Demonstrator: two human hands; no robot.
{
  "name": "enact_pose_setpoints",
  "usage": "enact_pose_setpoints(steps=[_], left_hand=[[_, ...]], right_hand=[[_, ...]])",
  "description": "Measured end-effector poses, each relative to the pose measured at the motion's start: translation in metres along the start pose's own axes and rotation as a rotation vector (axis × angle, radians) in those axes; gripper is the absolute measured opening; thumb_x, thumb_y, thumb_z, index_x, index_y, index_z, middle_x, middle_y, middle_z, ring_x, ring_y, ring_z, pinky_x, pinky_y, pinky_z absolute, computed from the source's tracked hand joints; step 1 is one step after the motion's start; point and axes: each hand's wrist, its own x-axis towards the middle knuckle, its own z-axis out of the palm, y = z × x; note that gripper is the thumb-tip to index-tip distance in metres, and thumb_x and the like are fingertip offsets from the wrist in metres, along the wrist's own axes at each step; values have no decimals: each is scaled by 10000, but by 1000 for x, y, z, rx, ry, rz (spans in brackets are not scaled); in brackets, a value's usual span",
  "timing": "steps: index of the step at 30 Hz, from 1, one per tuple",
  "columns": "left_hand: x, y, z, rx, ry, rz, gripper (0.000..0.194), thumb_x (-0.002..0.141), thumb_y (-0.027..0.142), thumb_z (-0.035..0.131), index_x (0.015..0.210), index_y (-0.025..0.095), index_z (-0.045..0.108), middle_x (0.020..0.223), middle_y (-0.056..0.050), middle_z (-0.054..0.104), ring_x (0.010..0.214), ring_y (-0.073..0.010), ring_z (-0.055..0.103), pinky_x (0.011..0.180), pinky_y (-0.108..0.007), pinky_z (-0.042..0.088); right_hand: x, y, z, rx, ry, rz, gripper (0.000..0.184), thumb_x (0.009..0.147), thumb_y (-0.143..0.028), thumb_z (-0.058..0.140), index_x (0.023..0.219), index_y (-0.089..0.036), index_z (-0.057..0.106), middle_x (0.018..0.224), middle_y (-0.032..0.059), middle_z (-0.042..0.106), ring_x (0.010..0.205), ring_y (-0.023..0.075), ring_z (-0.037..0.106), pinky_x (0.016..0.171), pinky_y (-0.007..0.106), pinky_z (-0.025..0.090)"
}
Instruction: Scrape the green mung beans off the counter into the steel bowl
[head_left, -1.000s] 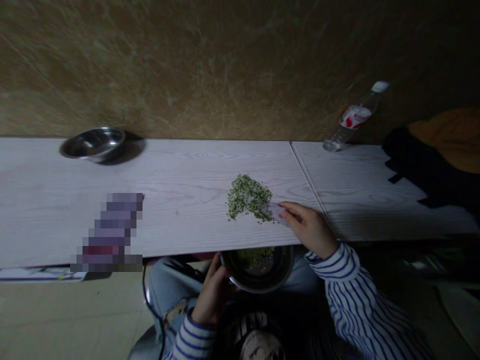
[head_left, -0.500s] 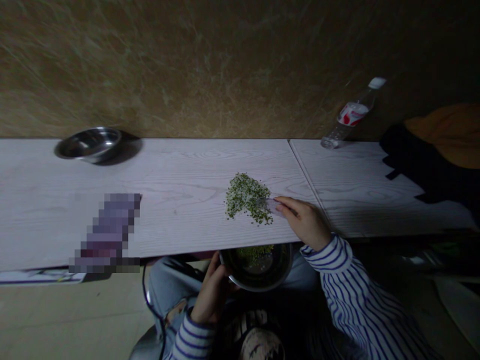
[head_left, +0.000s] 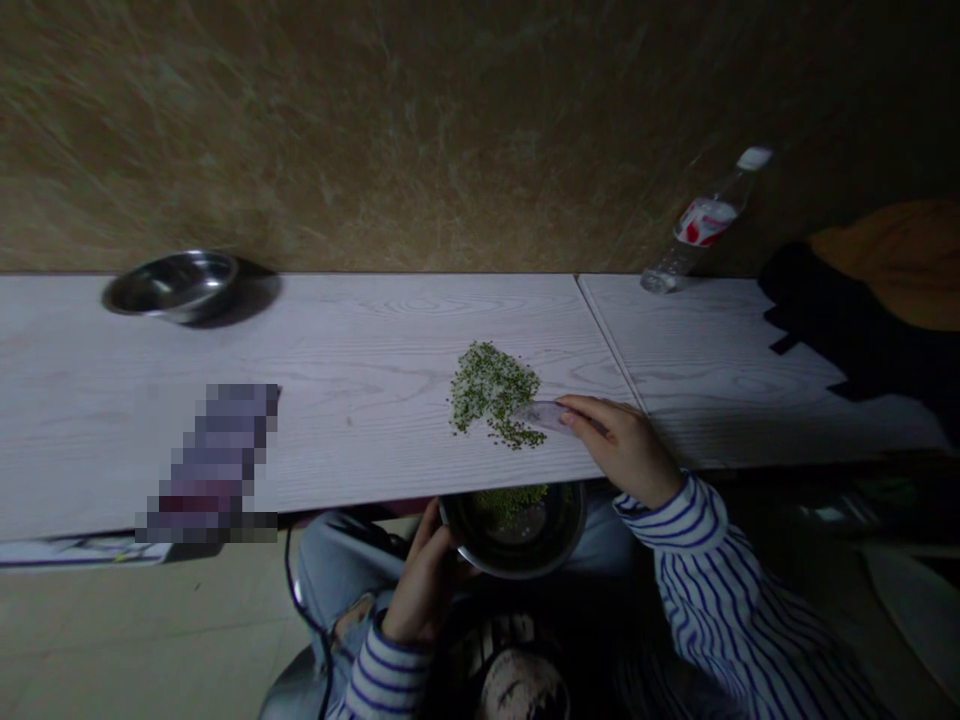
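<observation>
A heap of small green beans [head_left: 493, 390] lies on the pale wood-grain table [head_left: 375, 330]. My right hand [head_left: 622, 448] rests on the table at the heap's right side, fingers closed on a small pale flat card [head_left: 541, 414] whose edge touches the beans. Below the table's front edge my left hand [head_left: 424, 585] grips the rim of a steel bowl [head_left: 517, 530] held in my lap. Some green beans lie inside that bowl.
A second steel bowl [head_left: 171, 285] stands at the back left by the wall. A plastic water bottle [head_left: 701, 225] leans against the wall at the back right. Dark and orange cloth [head_left: 870, 300] covers the table's right end. A blurred-out object [head_left: 214, 460] lies front left.
My right hand with the card shifted slightly along the heap's right edge. The heap's lower edge looks a little more spread. The left hand and bowl have stayed in place.
</observation>
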Motion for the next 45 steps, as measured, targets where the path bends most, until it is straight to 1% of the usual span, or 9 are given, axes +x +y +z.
enact_pose_setpoints(steps=[4, 7, 12, 15, 22, 27, 33, 38, 45], left_hand=[[-1, 1, 1, 9, -7, 2, 570, 640, 172, 637, 1199, 250, 562, 917, -7, 685, 697, -174, 603, 544, -262, 437], [-2, 1, 1, 19, -9, 7, 563, 650, 168, 626, 1204, 248, 561, 853, 8, 665, 702, -175, 592, 539, -259, 434], [-2, 0, 1, 10, 0, -8, 575, 627, 167, 640, 1192, 248, 570, 976, -9, 685, 695, -161, 585, 587, -280, 466], [-2, 0, 2, -7, 18, -2, 587, 608, 159, 654, 1184, 243, 580, 955, -12, 687, 688, -160, 583, 606, -291, 477], [-3, 0, 0, -13, -6, -1, 550, 627, 155, 646, 1166, 252, 594, 1022, -15, 685, 828, -192, 611, 666, -300, 506], [-4, -2, 1, -23, -16, 7, 511, 620, 156, 659, 1119, 246, 600, 968, -2, 688, 783, -174, 607, 659, -295, 512], [-4, -2, 1, -29, 14, -6, 570, 599, 154, 666, 1155, 248, 583, 977, -9, 692, 762, -174, 612, 637, -295, 511], [-3, -3, 1, -14, 16, -17, 596, 597, 153, 656, 1178, 247, 559, 873, 12, 685, 693, -150, 586, 619, -283, 503], [-3, -2, 2, -7, -11, -8, 568, 613, 150, 638, 1169, 248, 573, 911, 7, 677, 727, -155, 588, 631, -283, 504]], right_hand=[[-2, 7, 1, -38, 13, 18, 276, 918, -268, 511, 1103, -239, 715, 1033, 60, 757, 909, 223, 708, 822, 346, 549], [-6, 6, 2, -49, 3, 3, 277, 921, -262, 511, 1102, -217, 715, 1016, 74, 759, 892, 229, 709, 811, 355, 549], [-14, -1, 2, -42, -17, -2, 259, 925, -271, 514, 1085, -236, 715, 1019, 60, 759, 908, 218, 709, 832, 349, 549], [-18, -1, 1, -13, -20, 9, 258, 925, -281, 517, 1088, -242, 713, 1039, 55, 756, 931, 211, 708, 845, 341, 553], [-25, 9, -5, -32, 41, 90, 283, 907, -303, 524, 1084, -212, 724, 1031, 75, 758, 898, 223, 719, 795, 338, 580], [-32, 8, -6, -35, 46, 108, 293, 901, -297, 525, 1086, -188, 725, 1038, 84, 757, 918, 228, 722, 802, 331, 587], [-43, 11, -9, -14, 46, 123, 281, 903, -296, 535, 1082, -189, 724, 1017, 79, 762, 885, 223, 729, 780, 325, 597], [-50, 11, -9, 18, 39, 108, 260, 903, -283, 546, 1070, -197, 725, 1004, 69, 765, 872, 213, 729, 799, 319, 593], [-48, 11, -11, 12, 36, 93, 258, 905, -283, 550, 1069, -187, 723, 1002, 73, 764, 872, 213, 727, 780, 318, 595]])
